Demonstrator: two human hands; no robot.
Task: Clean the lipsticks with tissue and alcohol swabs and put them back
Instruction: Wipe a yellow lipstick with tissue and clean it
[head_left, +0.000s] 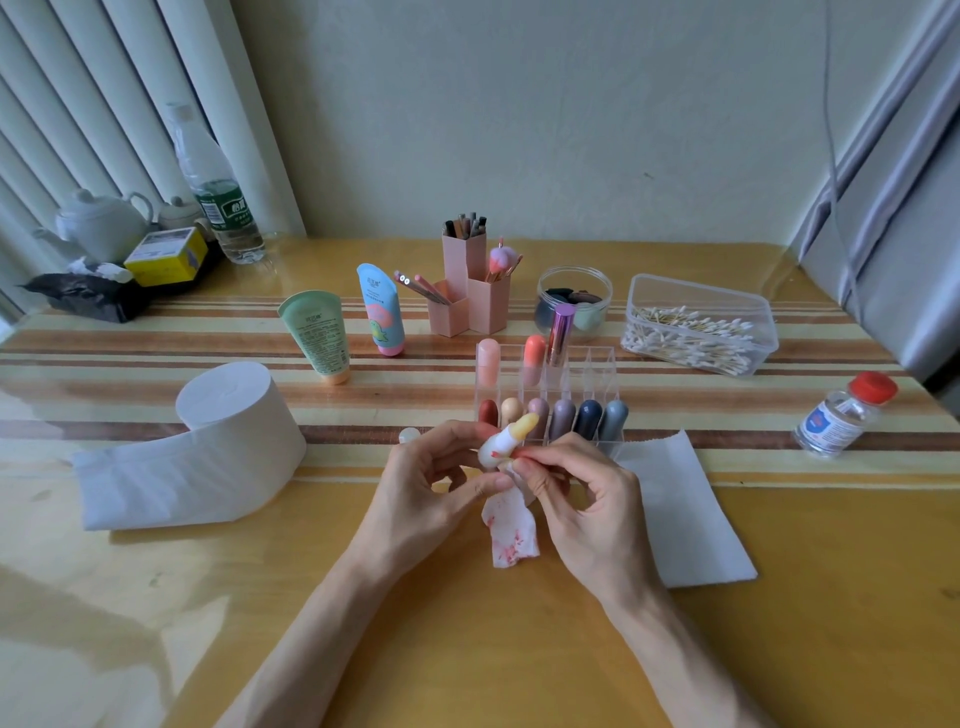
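left hand fingers curled round yellow-tipped lipstick, right hand fingers pinching red-smudged tissue at its base

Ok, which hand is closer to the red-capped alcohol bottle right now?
Right. The right hand, pinching the stained tissue, is left of the alcohol bottle and apart from it; the left hand, holding the lipstick, lies farther left, beyond the right hand.

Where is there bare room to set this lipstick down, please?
Bare table: in front of the tissue roll, right of the flat tissue sheet, and between rack and alcohol bottle. Crowded behind the rack: tubes, brush cups, jar.
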